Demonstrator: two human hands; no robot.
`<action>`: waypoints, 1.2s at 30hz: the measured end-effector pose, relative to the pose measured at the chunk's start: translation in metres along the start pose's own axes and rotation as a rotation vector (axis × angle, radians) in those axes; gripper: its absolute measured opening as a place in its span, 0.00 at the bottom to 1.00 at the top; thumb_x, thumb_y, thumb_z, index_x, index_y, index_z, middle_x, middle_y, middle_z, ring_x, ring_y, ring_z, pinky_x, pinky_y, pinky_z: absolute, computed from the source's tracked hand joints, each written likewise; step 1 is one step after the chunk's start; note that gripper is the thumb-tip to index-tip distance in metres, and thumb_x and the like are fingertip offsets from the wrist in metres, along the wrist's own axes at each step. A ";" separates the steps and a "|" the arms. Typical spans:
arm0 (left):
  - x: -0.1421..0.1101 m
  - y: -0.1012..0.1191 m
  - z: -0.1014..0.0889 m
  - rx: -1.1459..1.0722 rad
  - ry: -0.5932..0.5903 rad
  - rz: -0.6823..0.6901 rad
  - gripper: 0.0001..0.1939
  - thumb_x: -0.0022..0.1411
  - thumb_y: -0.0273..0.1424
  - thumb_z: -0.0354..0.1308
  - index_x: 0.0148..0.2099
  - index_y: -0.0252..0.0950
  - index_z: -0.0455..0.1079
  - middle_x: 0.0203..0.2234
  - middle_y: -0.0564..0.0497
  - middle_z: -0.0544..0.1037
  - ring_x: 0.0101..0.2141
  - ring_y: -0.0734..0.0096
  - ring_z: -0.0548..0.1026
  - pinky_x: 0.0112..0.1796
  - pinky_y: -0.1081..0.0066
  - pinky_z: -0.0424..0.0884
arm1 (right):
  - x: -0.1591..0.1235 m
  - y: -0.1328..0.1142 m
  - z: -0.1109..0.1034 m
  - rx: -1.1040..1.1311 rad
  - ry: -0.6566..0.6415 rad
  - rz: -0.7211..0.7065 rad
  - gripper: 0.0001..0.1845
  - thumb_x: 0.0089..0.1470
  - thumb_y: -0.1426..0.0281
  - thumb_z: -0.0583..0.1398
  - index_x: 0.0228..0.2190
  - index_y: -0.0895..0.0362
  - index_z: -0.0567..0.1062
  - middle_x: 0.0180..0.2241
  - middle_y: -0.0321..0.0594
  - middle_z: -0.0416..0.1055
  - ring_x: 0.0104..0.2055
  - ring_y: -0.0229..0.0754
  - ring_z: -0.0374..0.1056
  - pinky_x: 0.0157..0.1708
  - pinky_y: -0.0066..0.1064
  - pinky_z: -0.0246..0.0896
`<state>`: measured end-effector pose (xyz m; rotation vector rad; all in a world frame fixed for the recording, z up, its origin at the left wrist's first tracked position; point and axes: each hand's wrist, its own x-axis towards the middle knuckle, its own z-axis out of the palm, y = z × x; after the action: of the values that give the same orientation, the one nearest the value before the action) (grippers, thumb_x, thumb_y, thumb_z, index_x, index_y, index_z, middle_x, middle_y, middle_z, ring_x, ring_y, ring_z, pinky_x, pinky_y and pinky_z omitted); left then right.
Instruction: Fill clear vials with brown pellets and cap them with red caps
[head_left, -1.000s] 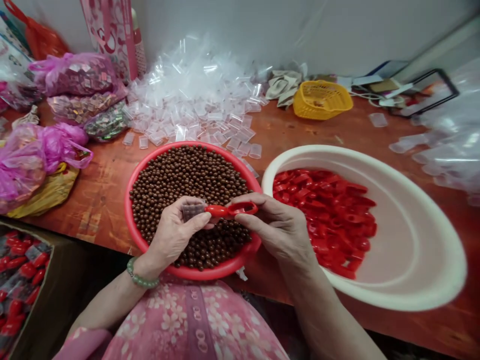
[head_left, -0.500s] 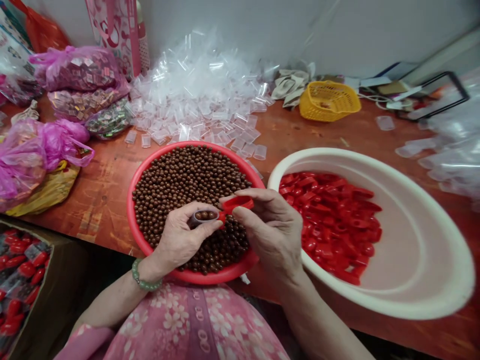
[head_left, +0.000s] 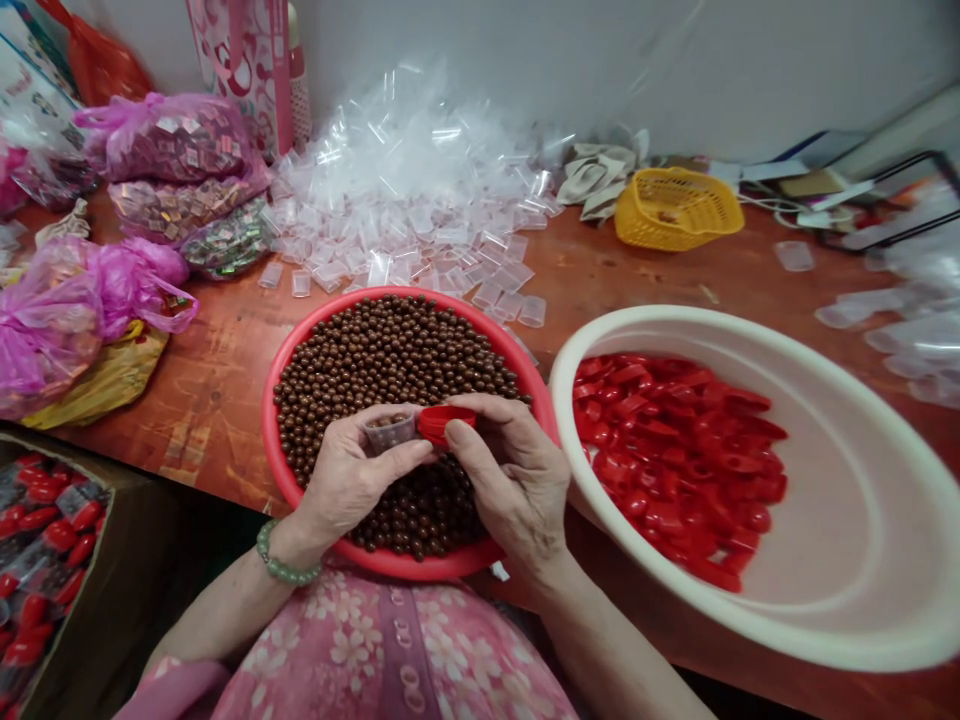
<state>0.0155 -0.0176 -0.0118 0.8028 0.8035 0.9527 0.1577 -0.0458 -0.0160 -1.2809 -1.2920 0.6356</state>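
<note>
Between the fingers and thumb of my left hand [head_left: 358, 470] is a small clear plastic container [head_left: 390, 432] with brown balls inside, its open mouth facing up. My right hand [head_left: 517, 480] pinches a hollow red plastic cap [head_left: 445, 424], held right beside the container's mouth. Both hands are over a red basin [head_left: 274, 440] filled with shiny brown balls [head_left: 397, 350]. On the right, a cream oval tub [head_left: 847, 480] holds a heap of red plastic caps [head_left: 675, 450].
Loose clear containers [head_left: 420, 200] are piled behind the red basin. Pink plastic bags [head_left: 172, 150] of small packets lie at left. A yellow basket [head_left: 675, 210] stands at back right. Below left, a cardboard box [head_left: 112, 520] holds red-capped containers [head_left: 45, 540].
My right hand has moved left, bringing the red cap closer to the container. The container in my left hand has tilted a little. The whole view has shifted slightly.
</note>
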 end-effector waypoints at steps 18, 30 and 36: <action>0.004 0.006 0.005 -0.035 -0.007 -0.075 0.17 0.51 0.38 0.71 0.37 0.32 0.73 0.28 0.53 0.77 0.29 0.77 0.75 0.34 0.74 0.73 | 0.007 0.010 -0.008 0.226 -0.092 0.042 0.07 0.54 0.69 0.66 0.38 0.49 0.79 0.37 0.37 0.76 0.42 0.42 0.72 0.46 0.36 0.69; -0.002 0.014 0.010 0.293 -0.234 -0.070 0.14 0.57 0.40 0.64 0.32 0.33 0.69 0.22 0.55 0.69 0.24 0.80 0.67 0.28 0.76 0.63 | 0.037 -0.019 -0.027 0.009 -0.294 -0.206 0.14 0.52 0.71 0.68 0.42 0.47 0.79 0.36 0.35 0.78 0.36 0.40 0.75 0.38 0.30 0.73; -0.009 0.011 0.011 0.257 -0.272 -0.045 0.17 0.56 0.40 0.64 0.27 0.33 0.64 0.19 0.58 0.63 0.22 0.82 0.60 0.25 0.76 0.58 | 0.038 -0.030 -0.030 -0.128 -0.496 -0.349 0.18 0.57 0.73 0.64 0.48 0.47 0.78 0.38 0.37 0.79 0.38 0.40 0.75 0.38 0.30 0.72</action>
<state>0.0172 -0.0243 0.0047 1.1067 0.7107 0.6887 0.1862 -0.0284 0.0303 -0.9894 -1.9398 0.6478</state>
